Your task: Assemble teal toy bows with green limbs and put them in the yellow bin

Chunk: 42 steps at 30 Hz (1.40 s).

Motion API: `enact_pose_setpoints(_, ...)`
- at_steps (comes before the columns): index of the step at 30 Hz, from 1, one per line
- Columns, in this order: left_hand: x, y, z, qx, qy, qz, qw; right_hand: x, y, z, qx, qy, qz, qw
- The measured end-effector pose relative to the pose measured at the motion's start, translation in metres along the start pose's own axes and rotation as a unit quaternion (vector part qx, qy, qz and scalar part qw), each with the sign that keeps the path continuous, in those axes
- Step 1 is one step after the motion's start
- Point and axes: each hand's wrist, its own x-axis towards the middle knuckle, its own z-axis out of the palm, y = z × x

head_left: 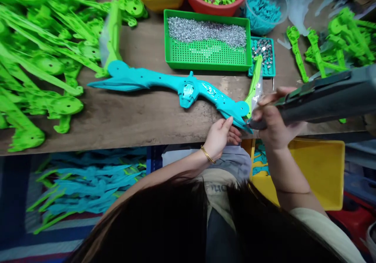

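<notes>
A turquoise plastic toy bow [164, 80] lies across the table near its front edge, with a green limb [113, 39] at its left end and another green limb [255, 83] at its right end. My left hand [219, 136] grips the bow's right tip, thumb on top and fingers curled at the edge. In my right hand [276, 127] is a dark grey power screwdriver [331, 94], its fingers wrapped around the front part. The driver's nose points at the bow's right tip; whether the bit touches a screw I cannot tell.
Behind the bow stand a green basket of screws [205, 65], a small teal tray [272, 69], a red bowl [214, 10], a yellow tub [160, 4] and a clear tub [264, 26]. Green parts [44, 65] heap at left. A yellow bin [320, 173] sits below.
</notes>
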Motion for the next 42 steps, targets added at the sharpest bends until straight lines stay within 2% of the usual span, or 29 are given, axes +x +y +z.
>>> enact_pose_setpoints(2, -0.004, -0.006, 0.005, 0.011, -0.017, -0.031, 0.999, 0.012, -0.012, 0.003, 0.056, 0.025, -0.059, 0.996)
enact_pose_setpoints(5, -0.007, -0.017, 0.019, 0.017, -0.085, -0.101, 0.991, 0.028, -0.022, 0.006, 0.076, 0.059, -0.115, 0.989)
enact_pose_setpoints(8, 0.0, -0.026, 0.036, -0.017, -0.112, -0.143, 0.983, 0.031, -0.024, 0.01, 0.044, 0.034, -0.096, 0.994)
enact_pose_setpoints(11, 0.008, -0.032, 0.047, -0.03, -0.08, -0.127, 0.988, 0.026, -0.024, 0.014, 0.041, -0.003, -0.072, 0.997)
enact_pose_setpoints(14, 0.009, -0.041, 0.047, 0.0, -0.057, -0.104, 0.993, 0.026, -0.025, 0.019, 0.039, -0.005, -0.07, 0.997)
enact_pose_setpoints(16, 0.005, -0.046, 0.04, 0.014, -0.054, -0.102, 0.993, 0.036, -0.027, 0.025, 0.053, -0.01, -0.079, 0.995)
enact_pose_setpoints(18, -0.002, -0.044, 0.027, 0.053, -0.087, -0.134, 0.986, 0.055, -0.027, 0.032, 0.079, -0.024, -0.089, 0.993)
enact_pose_setpoints(20, -0.011, -0.033, 0.012, 0.161, -0.164, -0.152, 0.961, 0.081, -0.023, 0.043, 0.076, -0.039, -0.105, 0.991)
enact_pose_setpoints(21, -0.014, -0.024, 0.005, 0.239, -0.193, -0.12, 0.944, 0.096, -0.018, 0.05, 0.06, -0.045, -0.113, 0.991)
enact_pose_setpoints(22, -0.017, -0.013, -0.002, 0.317, -0.196, -0.044, 0.927, 0.11, -0.01, 0.058, 0.04, -0.05, -0.116, 0.991)
enact_pose_setpoints(23, -0.018, -0.001, -0.007, 0.386, -0.176, 0.061, 0.904, 0.123, -0.001, 0.068, 0.023, -0.049, -0.116, 0.992)
enact_pose_setpoints(24, -0.017, 0.011, -0.011, 0.44, -0.147, 0.175, 0.868, 0.134, 0.011, 0.078, 0.009, -0.041, -0.109, 0.993)
enact_pose_setpoints(25, -0.015, 0.021, -0.014, 0.483, -0.12, 0.279, 0.821, 0.145, 0.024, 0.089, 0.004, -0.027, -0.095, 0.995)
enact_pose_setpoints(26, -0.011, 0.03, -0.016, 0.524, -0.111, 0.353, 0.767, 0.153, 0.038, 0.099, 0.004, -0.006, -0.077, 0.997)
enact_pose_setpoints(27, -0.005, 0.036, -0.018, 0.564, -0.116, 0.401, 0.712, 0.16, 0.052, 0.109, 0.002, 0.008, -0.057, 0.998)
enact_pose_setpoints(29, 0.006, 0.04, -0.021, 0.64, -0.137, 0.432, 0.621, 0.169, 0.076, 0.124, -0.003, 0.028, -0.037, 0.999)
enact_pose_setpoints(31, 0.016, 0.036, -0.025, 0.693, -0.151, 0.42, 0.566, 0.174, 0.093, 0.131, -0.002, 0.045, -0.055, 0.997)
enact_pose_setpoints(32, 0.018, 0.034, -0.026, 0.708, -0.154, 0.412, 0.553, 0.175, 0.098, 0.133, 0.004, 0.059, -0.075, 0.995)
enact_pose_setpoints(34, 0.02, 0.03, -0.028, 0.72, -0.156, 0.399, 0.545, 0.177, 0.103, 0.132, 0.01, 0.09, -0.11, 0.99)
enact_pose_setpoints(37, 0.02, 0.029, -0.028, 0.714, -0.156, 0.391, 0.56, 0.175, 0.106, 0.13, -0.014, 0.107, -0.118, 0.987)
enact_pose_setpoints(42, 0.02, 0.028, -0.028, 0.697, -0.157, 0.4, 0.574, 0.171, 0.111, 0.13, 0.003, 0.072, -0.115, 0.991)
